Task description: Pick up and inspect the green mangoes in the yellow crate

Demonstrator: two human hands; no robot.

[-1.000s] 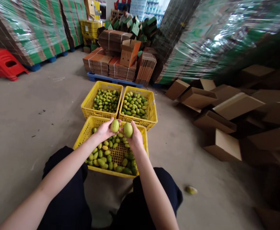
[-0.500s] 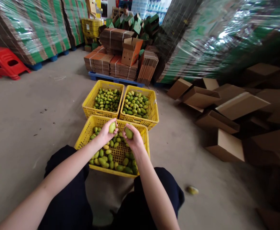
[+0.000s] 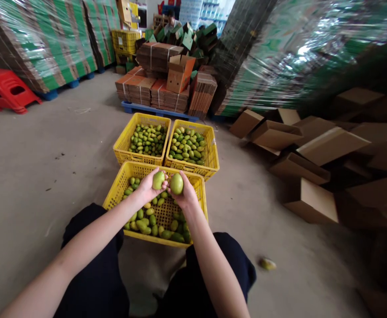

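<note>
Left hand [image 3: 150,187]: fingers curled round left fruit [image 3: 158,180], long axis near upright in view, top leaning right. Right hand [image 3: 186,194]: fingers wrapped on right fruit [image 3: 176,184], roundish, long axis roughly up-down. Can't tell stem ends. Both held side by side over near yellow crate [image 3: 118,187], mixed-angle fruit inside. Far right, floor fruit [image 3: 267,264] lies roughly crosswise

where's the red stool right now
In the head view, the red stool is on the floor at the far left, just in front of the plastic-wrapped green-and-brown stack and cut off by the picture's left edge.
</note>
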